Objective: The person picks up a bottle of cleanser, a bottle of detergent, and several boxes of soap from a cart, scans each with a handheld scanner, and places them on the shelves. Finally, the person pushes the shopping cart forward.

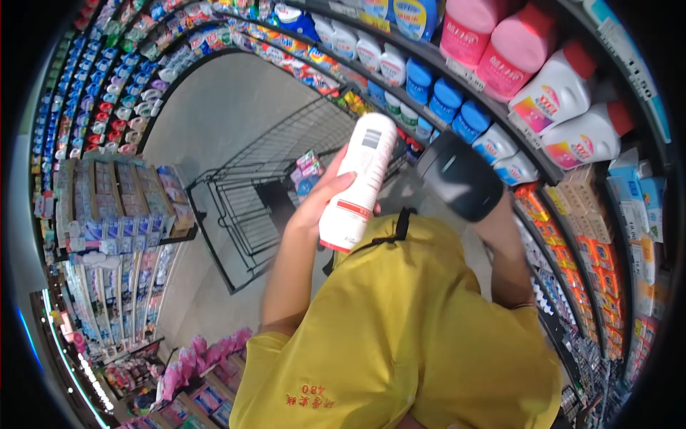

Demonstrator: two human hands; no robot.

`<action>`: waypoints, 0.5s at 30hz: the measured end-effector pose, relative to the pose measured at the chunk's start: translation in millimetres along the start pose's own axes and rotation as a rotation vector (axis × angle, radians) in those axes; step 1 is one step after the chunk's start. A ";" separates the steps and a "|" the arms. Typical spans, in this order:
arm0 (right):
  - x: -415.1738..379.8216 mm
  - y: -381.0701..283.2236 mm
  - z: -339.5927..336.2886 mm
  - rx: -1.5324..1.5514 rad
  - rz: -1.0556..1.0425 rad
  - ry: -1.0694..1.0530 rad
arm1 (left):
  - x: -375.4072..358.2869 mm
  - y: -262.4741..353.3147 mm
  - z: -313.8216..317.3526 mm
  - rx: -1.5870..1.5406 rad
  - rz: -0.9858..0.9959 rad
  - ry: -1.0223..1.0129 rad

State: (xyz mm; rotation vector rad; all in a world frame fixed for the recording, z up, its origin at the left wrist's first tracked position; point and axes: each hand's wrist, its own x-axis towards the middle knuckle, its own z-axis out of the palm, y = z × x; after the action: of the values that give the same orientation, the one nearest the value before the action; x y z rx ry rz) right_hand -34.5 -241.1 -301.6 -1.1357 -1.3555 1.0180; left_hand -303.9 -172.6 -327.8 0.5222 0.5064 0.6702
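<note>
My left hand (330, 191) is wrapped round a white bottle (361, 179), thumb across its front. The bottle is tilted, with a barcode near its upper end, a red band lower down and a pink-red edge at the bottom. On the other side, my right hand (498, 214) holds a black rounded device (461, 175) with a smooth, glossy face; most of its fingers are hidden behind it. The device is slightly blurred and overlaps the shelf of blue-capped bottles (447, 99) in this view.
A black wire shopping cart (236, 214) stands ahead, to the left, with a small colourful pack (309, 166) in it. Stocked shelves curve along the right, with pink detergent bottles (511, 53) and orange packs (599, 261). A stacked display (118, 193) stands at left beside the grey floor (214, 93).
</note>
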 end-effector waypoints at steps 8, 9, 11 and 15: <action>20.0 11.2 26.0 -0.238 0.065 -0.319 | 22.8 2.6 3.6 0.006 -0.225 -0.016; 19.3 17.8 27.8 -0.291 0.089 -0.328 | 28.5 -1.7 3.9 0.038 -0.204 -0.006; 18.0 29.9 32.2 -0.292 0.098 -0.277 | 31.7 5.4 15.0 0.143 -0.151 -0.059; 33.4 36.1 41.5 -0.481 -0.529 -0.054 | 38.1 19.9 16.0 0.065 -0.161 -0.286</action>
State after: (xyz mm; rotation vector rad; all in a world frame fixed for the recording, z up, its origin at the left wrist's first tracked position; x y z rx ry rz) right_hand -72.5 -200.9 -334.4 -1.0024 -1.8764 0.3478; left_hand -277.5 -137.6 -314.0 0.6203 0.2979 0.4174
